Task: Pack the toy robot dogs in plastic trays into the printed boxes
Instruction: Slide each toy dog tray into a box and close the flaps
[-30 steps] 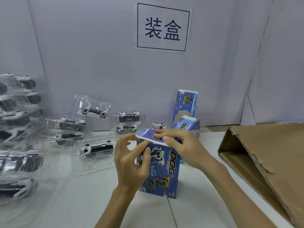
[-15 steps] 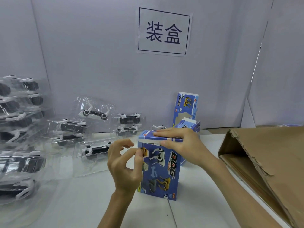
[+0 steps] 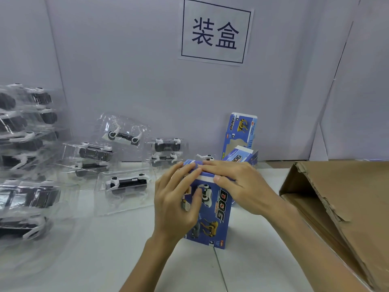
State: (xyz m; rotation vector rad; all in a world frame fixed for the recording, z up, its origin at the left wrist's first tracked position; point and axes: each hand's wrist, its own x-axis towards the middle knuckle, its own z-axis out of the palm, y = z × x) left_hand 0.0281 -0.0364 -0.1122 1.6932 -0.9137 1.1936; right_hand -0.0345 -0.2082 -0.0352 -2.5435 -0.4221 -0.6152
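Cardboard carton [image 3: 345,199]: lay on its side at the table's [image 3: 101,253] right edge, mouth turned toward the centre, with flat brown board inside.
Tray stack [image 3: 27,157]: stood at far left; each clear plastic tray held a black-and-white toy robot dog.
Loose trays [image 3: 117,199]: spread over the table's left half, one toy robot dog [image 3: 126,182] in each.
Printed box [image 3: 216,216]: stood upright at centre, top flap down, contents hidden.
Spare printed boxes [image 3: 240,131]: two stood behind it, near the wall.
Right hand [image 3: 240,184]: lay flat over the flap, fingers straight, pressing.
Left hand [image 3: 174,205]: straight fingers on the box's upper left corner, thumb on its front.
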